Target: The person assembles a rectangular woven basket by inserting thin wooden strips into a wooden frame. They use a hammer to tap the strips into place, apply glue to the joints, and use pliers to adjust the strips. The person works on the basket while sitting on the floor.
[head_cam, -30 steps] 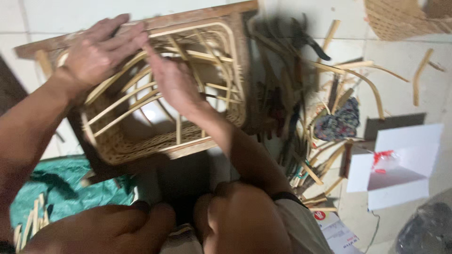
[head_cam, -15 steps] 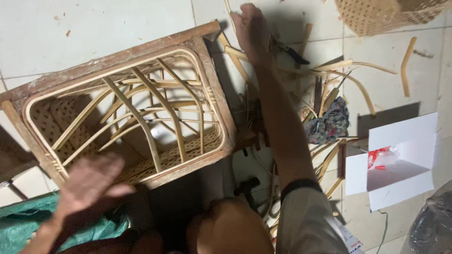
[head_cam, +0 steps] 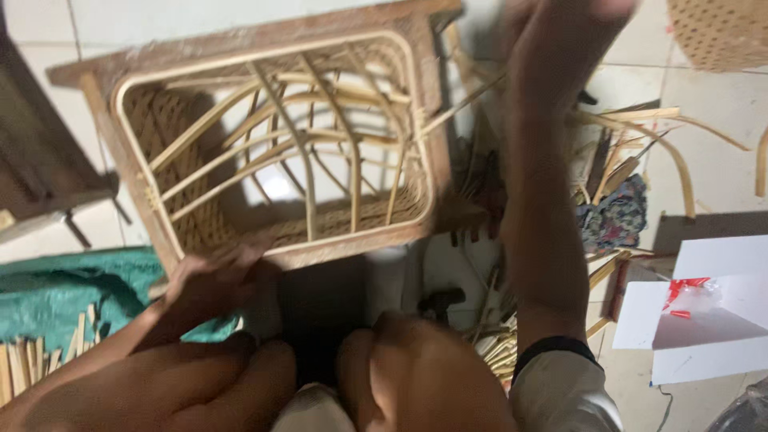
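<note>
Fingers of the left hand (head_cam: 210,276) press the near rim of the half-woven rattan basket frame (head_cam: 280,144), gripping nothing; right hand (head_cam: 560,32) blurred, grip unreadable

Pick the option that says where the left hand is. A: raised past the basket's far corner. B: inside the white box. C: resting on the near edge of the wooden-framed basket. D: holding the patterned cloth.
C: the left hand lies on the near rim of the wooden-framed basket, away from the white box and the patterned cloth.
</note>
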